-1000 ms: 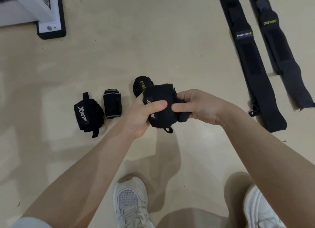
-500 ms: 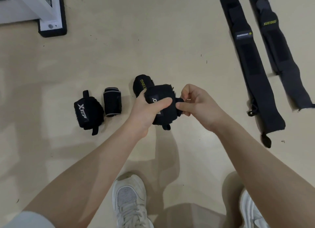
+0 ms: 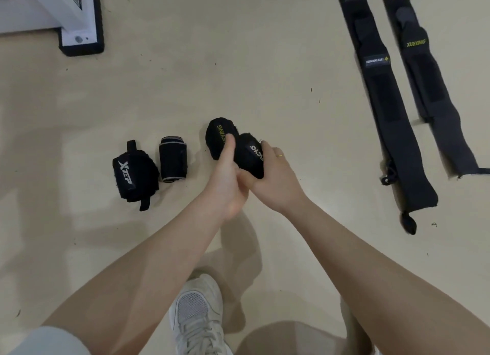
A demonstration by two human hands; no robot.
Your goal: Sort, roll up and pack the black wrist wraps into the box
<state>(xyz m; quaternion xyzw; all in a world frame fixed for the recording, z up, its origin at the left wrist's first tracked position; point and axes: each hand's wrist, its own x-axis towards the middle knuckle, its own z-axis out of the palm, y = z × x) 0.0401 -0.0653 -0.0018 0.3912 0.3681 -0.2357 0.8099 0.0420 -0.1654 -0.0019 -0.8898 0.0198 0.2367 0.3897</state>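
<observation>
Both hands hold one rolled black wrist wrap [image 3: 249, 155] with white lettering, low over the floor at centre. My left hand [image 3: 228, 179] grips its near left side with the thumb pointing up. My right hand [image 3: 275, 174] curls round its right side. Just behind it lies a rolled wrap with yellow "XUEYING" lettering [image 3: 218, 137]. Further left lie a rolled wrap with grey edging [image 3: 173, 162] and a rolled "XTEP" wrap [image 3: 134, 175]. Two unrolled wraps lie flat at the right: a long black one [image 3: 389, 110] and one marked "XUEYING" [image 3: 427, 84]. No box is in view.
A white machine foot on a black pad [image 3: 79, 23] stands at the top left. My white shoe [image 3: 197, 315] is at the bottom centre on the beige floor [image 3: 185, 76].
The roll has come down and to the right, beside the yellow-lettered roll. My right hand moved from pinching its end tab to wrapping round its side. My left thumb now points up.
</observation>
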